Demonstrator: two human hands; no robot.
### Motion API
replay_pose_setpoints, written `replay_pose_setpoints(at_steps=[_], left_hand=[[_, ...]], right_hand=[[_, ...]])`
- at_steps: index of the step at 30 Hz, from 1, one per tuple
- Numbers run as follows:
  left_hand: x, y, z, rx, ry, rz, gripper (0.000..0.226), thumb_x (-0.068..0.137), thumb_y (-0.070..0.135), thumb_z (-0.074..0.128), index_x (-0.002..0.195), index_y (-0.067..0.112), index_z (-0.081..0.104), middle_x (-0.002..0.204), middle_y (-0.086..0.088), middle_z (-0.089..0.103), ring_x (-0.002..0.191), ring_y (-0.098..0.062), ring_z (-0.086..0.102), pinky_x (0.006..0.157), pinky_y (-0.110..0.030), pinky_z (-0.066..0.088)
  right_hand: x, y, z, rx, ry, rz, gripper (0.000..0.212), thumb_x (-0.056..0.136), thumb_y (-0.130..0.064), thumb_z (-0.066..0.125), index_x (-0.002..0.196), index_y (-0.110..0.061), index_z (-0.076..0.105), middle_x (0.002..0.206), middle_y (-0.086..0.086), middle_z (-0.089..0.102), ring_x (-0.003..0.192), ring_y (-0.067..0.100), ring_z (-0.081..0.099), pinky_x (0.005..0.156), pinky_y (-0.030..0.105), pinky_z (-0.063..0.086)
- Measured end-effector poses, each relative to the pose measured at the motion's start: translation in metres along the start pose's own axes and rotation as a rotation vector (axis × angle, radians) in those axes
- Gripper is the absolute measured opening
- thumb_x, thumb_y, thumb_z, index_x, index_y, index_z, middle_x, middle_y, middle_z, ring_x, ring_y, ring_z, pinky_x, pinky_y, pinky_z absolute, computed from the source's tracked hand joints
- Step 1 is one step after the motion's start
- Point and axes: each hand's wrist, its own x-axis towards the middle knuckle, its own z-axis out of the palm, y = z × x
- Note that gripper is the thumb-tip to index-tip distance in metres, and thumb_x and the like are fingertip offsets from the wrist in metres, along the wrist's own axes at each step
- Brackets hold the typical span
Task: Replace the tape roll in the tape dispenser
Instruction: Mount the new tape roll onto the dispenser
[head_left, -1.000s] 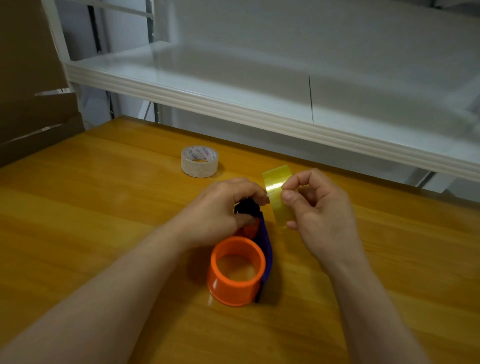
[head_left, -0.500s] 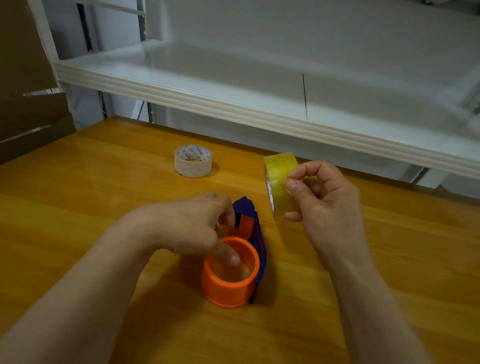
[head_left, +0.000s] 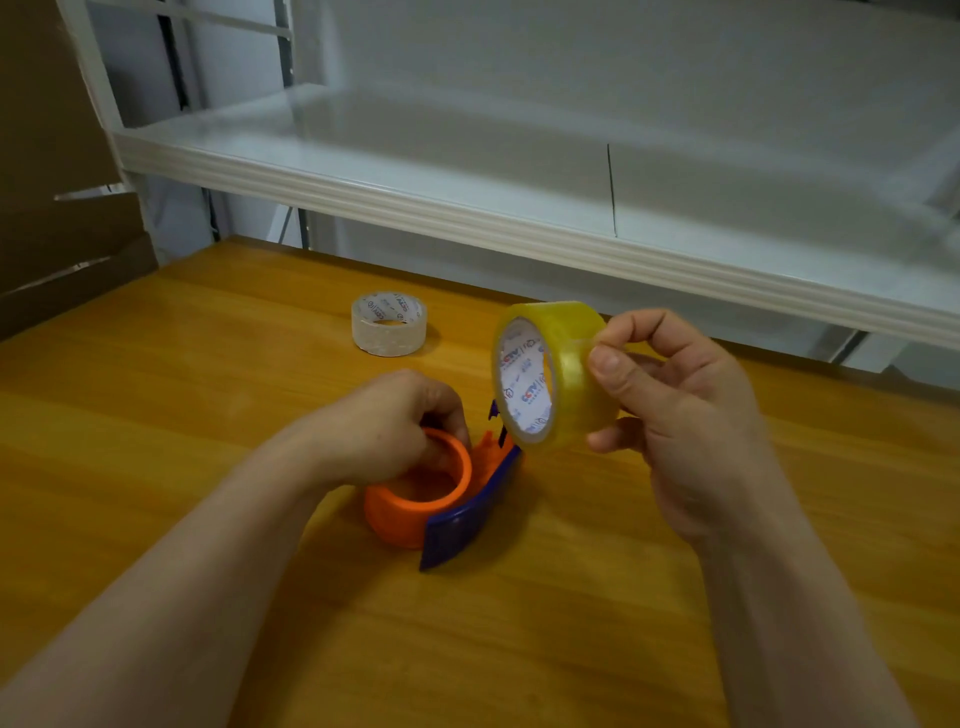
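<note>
Dispenser (head_left: 400, 519) on table (head_left: 182, 415), orange hub bare. Left hand (head_left: 379, 426) grips the hub rim, fingers curled into it. Right hand (head_left: 691, 415) pinches yellow roll (head_left: 571, 374) on edge, thumb and fingers closed round it, lifted just above and right of the dispenser. Clear roll (head_left: 388, 323) lies flat beyond the dispenser.

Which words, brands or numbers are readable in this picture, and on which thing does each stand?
Yellow tape roll, inner core: blue and red print, too blurred to read.
Clear tape roll, inner core: print too small to read.
Tape dispenser: no text seen.
</note>
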Motion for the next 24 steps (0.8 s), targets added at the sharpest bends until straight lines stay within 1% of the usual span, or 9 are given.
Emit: replay_pose_setpoints(at_steps=[3,6,9,11,13,15,18,20,24], left_hand=[[0.000,0.000,0.001,0.017,-0.039,0.001,0.023,0.089,0.002,0.065,0.089,0.025,0.070,0.092,0.005,0.072,0.085,-0.011,0.069,0.073,-0.029,0.060],[-0.002,0.004,0.002,0.024,-0.051,0.031,0.040,0.088,-0.007,0.053,0.093,0.029,0.069,0.099,0.008,0.071,0.088,-0.013,0.069,0.076,-0.039,0.061],[-0.010,0.008,-0.004,-0.106,-0.095,0.054,0.045,0.086,-0.009,0.050,0.096,0.031,0.070,0.101,0.013,0.067,0.078,-0.009,0.066,0.066,-0.038,0.056],[-0.016,0.010,-0.008,-0.133,-0.191,0.080,0.040,0.087,0.000,0.057,0.102,0.035,0.068,0.105,0.014,0.062,0.078,-0.005,0.061,0.066,-0.033,0.053],[-0.020,0.012,-0.011,-0.029,-0.293,0.119,0.040,0.087,0.011,0.063,0.112,0.042,0.061,0.117,0.017,0.053,0.101,-0.002,0.053,0.084,-0.032,0.051],[-0.022,0.016,-0.009,0.085,-0.325,0.139,0.039,0.088,0.016,0.063,0.116,0.043,0.055,0.120,0.020,0.047,0.111,0.001,0.043,0.089,-0.027,0.044],[-0.020,0.019,-0.002,0.159,-0.295,0.159,0.026,0.090,0.023,0.062,0.107,0.042,0.057,0.117,0.019,0.048,0.113,-0.005,0.042,0.095,-0.031,0.043],[-0.017,0.022,0.003,0.224,-0.253,0.148,0.011,0.089,0.040,0.065,0.098,0.039,0.058,0.111,0.017,0.049,0.110,-0.008,0.042,0.096,-0.035,0.043],[-0.012,0.030,0.020,0.347,-0.133,0.096,0.045,0.073,0.077,0.059,0.092,0.037,0.055,0.106,0.015,0.046,0.107,-0.012,0.039,0.097,-0.040,0.040]], right_hand=[[-0.001,-0.001,0.003,0.010,0.003,-0.023,0.015,0.091,-0.006,0.066,0.087,-0.021,0.067,0.070,-0.011,0.067,0.064,0.002,0.063,0.042,0.022,0.051],[-0.002,0.000,0.008,0.160,-0.014,-0.006,0.008,0.080,-0.017,0.070,0.085,-0.022,0.068,0.074,-0.006,0.065,0.067,0.007,0.061,0.043,0.022,0.054],[-0.001,0.002,0.011,0.235,0.019,0.003,0.008,0.074,-0.020,0.071,0.081,-0.024,0.069,0.080,-0.002,0.065,0.073,0.012,0.060,0.043,0.023,0.055],[-0.001,0.002,0.009,0.214,0.059,-0.004,0.007,0.075,-0.020,0.071,0.080,-0.026,0.070,0.080,-0.003,0.066,0.074,0.012,0.061,0.044,0.023,0.054],[0.000,0.003,0.008,0.188,0.093,-0.007,0.009,0.080,-0.018,0.071,0.081,-0.026,0.070,0.078,-0.006,0.067,0.074,0.011,0.061,0.044,0.023,0.054],[0.000,0.003,0.008,0.177,0.112,-0.005,0.014,0.087,-0.011,0.069,0.083,-0.025,0.070,0.078,-0.007,0.068,0.074,0.010,0.062,0.044,0.022,0.054],[0.000,0.004,0.009,0.185,0.111,-0.007,0.013,0.084,-0.013,0.070,0.082,-0.026,0.070,0.078,-0.008,0.068,0.075,0.010,0.061,0.044,0.022,0.054],[0.000,0.003,0.010,0.212,0.098,-0.008,0.007,0.077,-0.020,0.072,0.081,-0.026,0.071,0.078,-0.006,0.067,0.075,0.012,0.061,0.044,0.022,0.054],[-0.001,0.000,0.011,0.280,0.072,0.009,0.010,0.075,-0.021,0.070,0.085,-0.021,0.068,0.077,-0.006,0.070,0.069,0.010,0.065,0.042,0.021,0.054]])
